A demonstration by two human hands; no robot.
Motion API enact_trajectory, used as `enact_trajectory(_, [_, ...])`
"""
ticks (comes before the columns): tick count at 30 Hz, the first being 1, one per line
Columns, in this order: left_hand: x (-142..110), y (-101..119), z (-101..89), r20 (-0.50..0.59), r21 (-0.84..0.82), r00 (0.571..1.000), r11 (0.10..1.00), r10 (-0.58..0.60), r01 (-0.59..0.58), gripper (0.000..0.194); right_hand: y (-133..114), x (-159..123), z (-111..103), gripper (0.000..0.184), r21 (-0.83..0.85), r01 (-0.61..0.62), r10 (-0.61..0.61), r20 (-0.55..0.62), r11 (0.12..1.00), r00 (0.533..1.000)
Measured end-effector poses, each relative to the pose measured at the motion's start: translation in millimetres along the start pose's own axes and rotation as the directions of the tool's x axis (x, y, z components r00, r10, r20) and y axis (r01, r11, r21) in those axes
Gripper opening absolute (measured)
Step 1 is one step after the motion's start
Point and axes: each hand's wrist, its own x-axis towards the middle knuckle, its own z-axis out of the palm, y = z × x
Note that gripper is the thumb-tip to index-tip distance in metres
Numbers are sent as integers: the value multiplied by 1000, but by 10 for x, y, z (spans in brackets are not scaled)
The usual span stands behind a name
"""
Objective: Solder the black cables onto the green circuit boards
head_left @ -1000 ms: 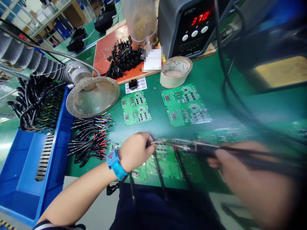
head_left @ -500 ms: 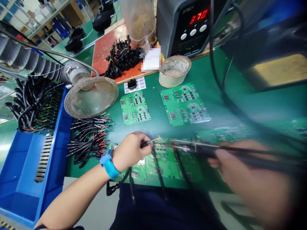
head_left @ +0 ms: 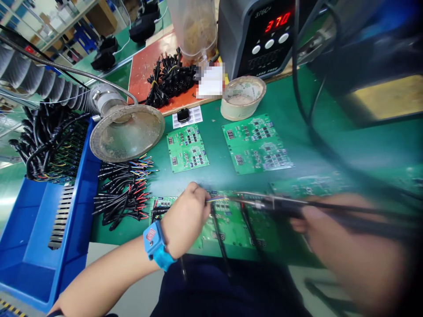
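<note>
My left hand (head_left: pixel 188 215), with a blue strap on its wrist, is closed on a cable, most of it hidden by the fingers. Thin coloured wires (head_left: pixel 215 199) stick out of its right side. From the right, my right hand (head_left: pixel 325 224), blurred, grips a black soldering iron (head_left: pixel 284 206). The iron's metal tip reaches close to the wire ends; whether they touch I cannot tell. A thin metal tube (head_left: pixel 253 195) runs along the iron's upper side. Beneath lie green circuit boards (head_left: pixel 236 224), with black cables (head_left: pixel 219 240) hanging from them over the table's front edge.
Loose black cables (head_left: pixel 122 193) lie left, beside a blue bin (head_left: pixel 36 211) partly filled with cabled boards. A fume extractor hood (head_left: pixel 127 132) stands over them. Farther back are more boards (head_left: pixel 257 143), a tape roll (head_left: pixel 243 97) and a soldering station (head_left: pixel 261 39) reading 370. A black cord (head_left: pixel 310 127) hangs at right.
My left hand has turned and shifted slightly, bringing the wires lower and more level beside the iron's tip. The right hand and iron have moved only slightly.
</note>
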Motion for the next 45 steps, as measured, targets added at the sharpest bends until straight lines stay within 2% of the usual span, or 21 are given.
enact_trajectory(3, [-27, -9, 71, -77, 11, 996, 999, 42, -41, 12, -15, -2, 14, 12, 9, 1, 0, -10, 1000, 1000])
enact_trajectory(6, [-72, -34, 163, -162, 115, 977, 986, 139, -121, 19, -17, 0, 9, 14, 34, 1, -1, -15, 999, 1000])
enact_trajectory(9, [-135, -63, 246, -199, 168, 951, 964, 237, -205, 24, 7, -5, 7, 14, 62, -10, 11, -16, 998, 1000])
enact_trajectory(12, [-194, -76, 297, -219, 175, 936, 955, 276, -240, 25, 40, -17, 21, 13, 128, -39, 40, -3, 991, 999])
enact_trajectory(14, [-221, -73, 315, -226, 195, 933, 952, 279, -237, 23, 56, -24, 30, 14, 145, -39, 38, 11, 989, 999])
enact_trajectory(17, [-242, -63, 335, -221, 207, 940, 955, 259, -215, 22, 66, -32, 24, 13, 88, 12, -13, 9, 996, 1000])
enact_trajectory(20, [-250, -71, 359, -224, 216, 940, 954, 256, -209, 22, 52, -34, 8, 12, 22, 102, -102, 20, 995, 995])
enact_trajectory(24, [-249, -86, 384, -219, 209, 938, 952, 269, -225, 22, 5, -14, 5, 16, -71, 258, -254, 66, 963, 965])
enact_trajectory(27, [-247, -71, 387, -244, 194, 938, 960, 247, -203, 20, -13, 10, 9, 17, -112, 315, -305, 101, 942, 947])
enact_trajectory(35, [-252, -21, 379, -278, 244, 923, 949, 267, -201, 21, -30, -14, -1, 17, -69, 342, -330, 139, 937, 934])
enact_trajectory(41, [-248, 9, 418, -318, 226, 923, 963, 217, -149, 21, 19, -32, -2, 16, -82, 283, -273, 115, 956, 955])
enact_trajectory(45, [-244, 36, 430, -290, 251, 939, 962, 184, -111, 20, 15, -33, 22, 14, -52, 236, -230, 103, 970, 968])
